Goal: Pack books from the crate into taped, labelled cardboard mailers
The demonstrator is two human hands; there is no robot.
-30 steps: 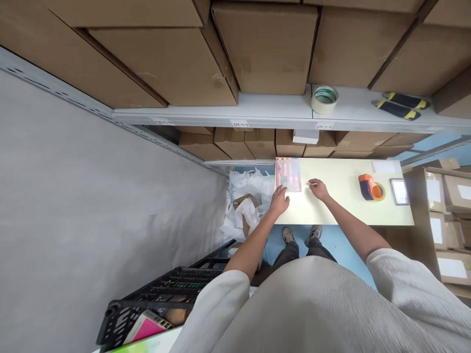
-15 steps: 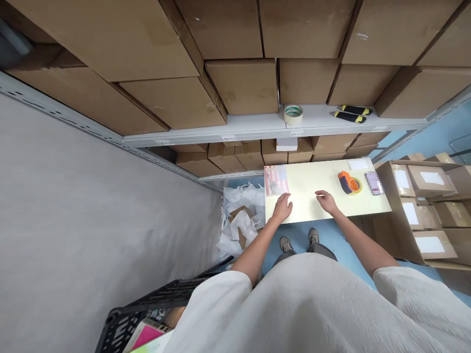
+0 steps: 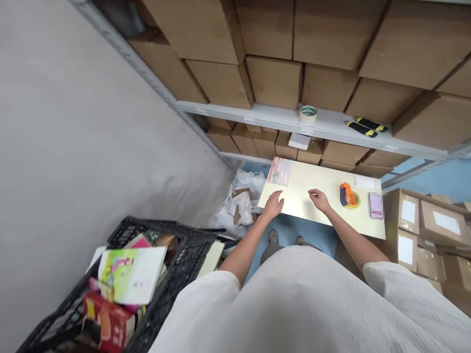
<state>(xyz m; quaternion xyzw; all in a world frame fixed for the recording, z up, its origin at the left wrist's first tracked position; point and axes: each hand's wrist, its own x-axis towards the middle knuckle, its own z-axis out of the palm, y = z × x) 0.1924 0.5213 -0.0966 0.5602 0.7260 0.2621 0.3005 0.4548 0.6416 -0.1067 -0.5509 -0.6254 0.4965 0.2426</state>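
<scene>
Over the near left part of a pale yellow table (image 3: 305,179), my left hand (image 3: 273,204) holds nothing, its thumb apart from the loosely bent fingers. Just beyond it lies a flat red-and-white striped printed item (image 3: 280,171) at the far left corner. My right hand (image 3: 318,199) hovers near the middle of the tabletop, empty, fingers half bent and apart. To its right stands an orange and dark blue tape dispenser (image 3: 346,195) with a yellow-edged roll. A purple item (image 3: 376,206), blurred by pixelation, lies farther right, and a white sheet (image 3: 365,182) is behind it.
A black plastic crate (image 3: 184,252) with several books (image 3: 134,274) stands at my left. Shelves of cardboard boxes (image 3: 274,81) rise ahead, with a tape roll (image 3: 308,113) and two black-yellow cutters (image 3: 362,128). White wrapping (image 3: 243,203) lies left of the table; an open carton (image 3: 392,215) is right.
The view has turned left, bringing the crate and its books into sight. Both hands have stayed empty, and the things on the table lie as before.
</scene>
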